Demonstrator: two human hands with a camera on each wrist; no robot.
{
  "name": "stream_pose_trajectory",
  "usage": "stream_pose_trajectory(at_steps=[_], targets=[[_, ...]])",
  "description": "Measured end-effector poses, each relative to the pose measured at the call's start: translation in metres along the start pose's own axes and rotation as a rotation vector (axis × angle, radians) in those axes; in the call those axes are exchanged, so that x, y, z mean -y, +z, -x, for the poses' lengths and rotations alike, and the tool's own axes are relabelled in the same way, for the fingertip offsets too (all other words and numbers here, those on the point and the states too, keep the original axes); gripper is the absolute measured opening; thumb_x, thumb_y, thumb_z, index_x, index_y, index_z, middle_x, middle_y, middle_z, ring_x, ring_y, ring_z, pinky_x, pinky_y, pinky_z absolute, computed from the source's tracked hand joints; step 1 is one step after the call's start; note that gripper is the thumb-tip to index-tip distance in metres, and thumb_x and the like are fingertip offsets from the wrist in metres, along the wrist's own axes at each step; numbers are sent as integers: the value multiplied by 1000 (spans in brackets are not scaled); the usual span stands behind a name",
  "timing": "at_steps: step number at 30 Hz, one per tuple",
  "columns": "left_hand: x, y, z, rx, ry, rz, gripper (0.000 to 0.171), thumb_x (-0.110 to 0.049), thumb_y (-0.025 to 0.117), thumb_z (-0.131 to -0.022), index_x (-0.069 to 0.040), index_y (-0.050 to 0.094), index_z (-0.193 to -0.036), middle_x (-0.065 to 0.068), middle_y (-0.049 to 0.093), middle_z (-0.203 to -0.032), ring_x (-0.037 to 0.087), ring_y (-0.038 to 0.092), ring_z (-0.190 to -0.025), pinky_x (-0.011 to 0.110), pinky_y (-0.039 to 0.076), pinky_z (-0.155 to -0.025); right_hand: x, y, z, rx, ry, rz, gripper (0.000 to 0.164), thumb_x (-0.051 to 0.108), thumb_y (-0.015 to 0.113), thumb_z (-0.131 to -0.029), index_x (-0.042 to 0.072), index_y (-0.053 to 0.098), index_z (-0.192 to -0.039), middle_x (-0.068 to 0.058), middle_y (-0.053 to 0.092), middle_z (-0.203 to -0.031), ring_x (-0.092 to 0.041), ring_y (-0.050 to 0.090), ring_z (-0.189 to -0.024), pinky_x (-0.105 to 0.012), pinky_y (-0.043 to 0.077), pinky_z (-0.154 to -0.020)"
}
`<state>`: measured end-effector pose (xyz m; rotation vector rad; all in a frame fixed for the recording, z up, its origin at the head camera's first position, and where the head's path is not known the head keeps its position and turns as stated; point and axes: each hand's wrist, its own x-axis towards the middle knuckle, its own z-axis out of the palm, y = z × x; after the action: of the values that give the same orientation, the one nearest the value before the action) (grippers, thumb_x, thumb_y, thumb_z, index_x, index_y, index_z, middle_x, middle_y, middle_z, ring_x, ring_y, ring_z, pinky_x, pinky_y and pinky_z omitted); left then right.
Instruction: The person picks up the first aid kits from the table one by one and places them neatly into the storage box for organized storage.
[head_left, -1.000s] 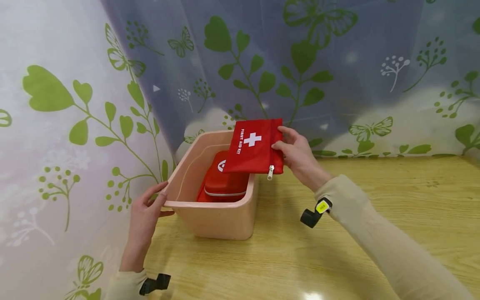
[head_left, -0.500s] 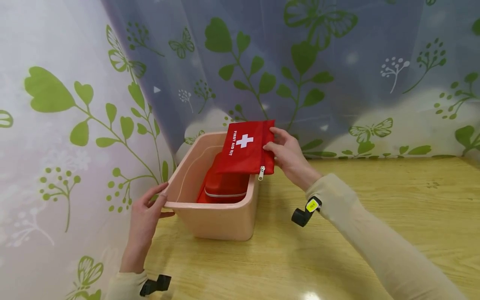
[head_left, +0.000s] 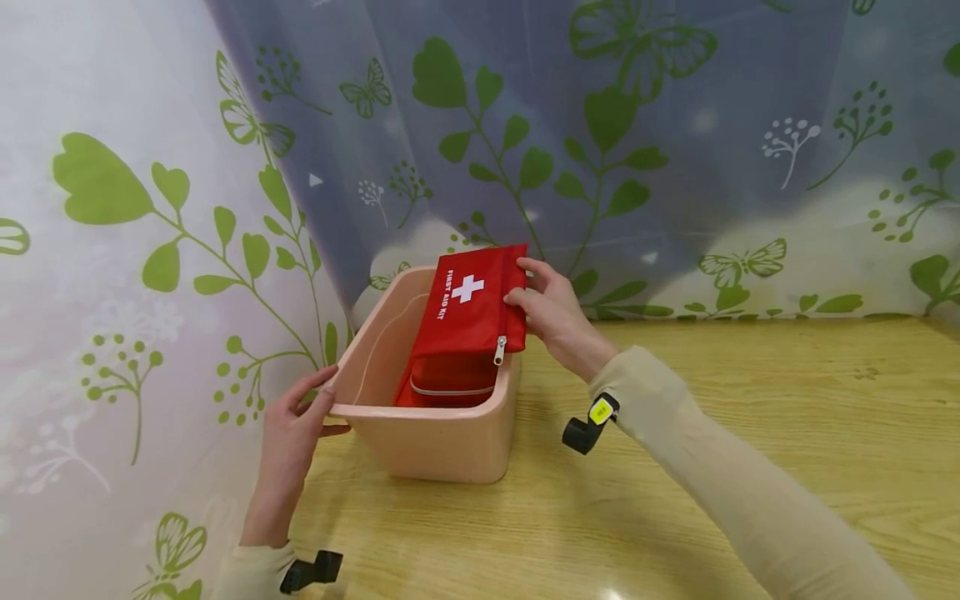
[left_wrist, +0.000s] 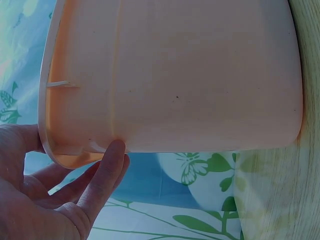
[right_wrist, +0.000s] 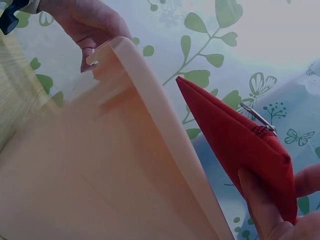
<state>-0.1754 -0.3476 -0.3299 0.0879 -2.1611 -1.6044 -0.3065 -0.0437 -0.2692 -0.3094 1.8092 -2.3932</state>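
My right hand [head_left: 558,321] pinches the zipper edge of a flat red first aid pouch [head_left: 468,304] with a white cross. The pouch is held over the right part of a peach plastic bin [head_left: 450,446]; in the right wrist view the pouch [right_wrist: 240,145] stands a little above the rim. Below it, inside the bin, a red zippered case [head_left: 453,375] lies mostly covered by the pouch. My left hand [head_left: 294,425] grips the bin's near left corner, thumb on the rim; the left wrist view shows the fingers [left_wrist: 102,182] under the lip.
The bin stands on a wood-grain table [head_left: 712,433]. A patterned curtain [head_left: 637,167] with green leaves and butterflies rises behind, and a similar pale one [head_left: 112,292] stands close at the left. Each wrist wears a black strap mount [head_left: 588,425].
My right hand has carried the pouch leftward and slightly down over the bin, covering more of the red case. The left hand has stayed on the bin's corner.
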Motion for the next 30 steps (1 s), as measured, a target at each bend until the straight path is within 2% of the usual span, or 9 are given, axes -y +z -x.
stream_pose_trajectory(at_steps=[10,16,21,27,30], targets=[[0,0,0,6,1,-1,39,-22,59,-100,-2,60,-133,15,56,-132,13,68,-91,32,61,-64,-3,18,-5,16,-12,27,63,-4,51,-91,7,36,-151,-15,46,-140,-33,57,-113,-43,59,-83],[1,0,0,5,-2,-8,39,-22,59,-100,-3,60,-133,15,56,-131,13,68,-91,31,61,-64,-5,30,-7,15,-30,92,60,-4,54,-91,6,39,-148,-15,47,-140,-32,58,-114,-44,58,-84],[2,0,0,7,1,-1,39,-22,59,-100,-2,60,-134,16,56,-131,14,68,-91,31,61,-65,-7,38,-6,36,-71,242,58,-2,54,-92,4,40,-148,-16,48,-140,-31,54,-120,-45,56,-90],[1,0,1,12,-4,-8,38,-22,58,-100,-3,60,-134,15,55,-132,15,67,-94,32,61,-66,-15,46,-5,73,-92,386,58,1,54,-93,2,37,-149,-18,49,-139,-32,55,-117,-44,55,-92],[1,0,1,12,-5,-11,38,-22,58,-100,-4,61,-134,14,56,-132,15,67,-94,34,61,-66,-18,45,-4,109,-129,528,60,2,55,-93,2,34,-149,-18,50,-138,-31,57,-116,-43,56,-89]])
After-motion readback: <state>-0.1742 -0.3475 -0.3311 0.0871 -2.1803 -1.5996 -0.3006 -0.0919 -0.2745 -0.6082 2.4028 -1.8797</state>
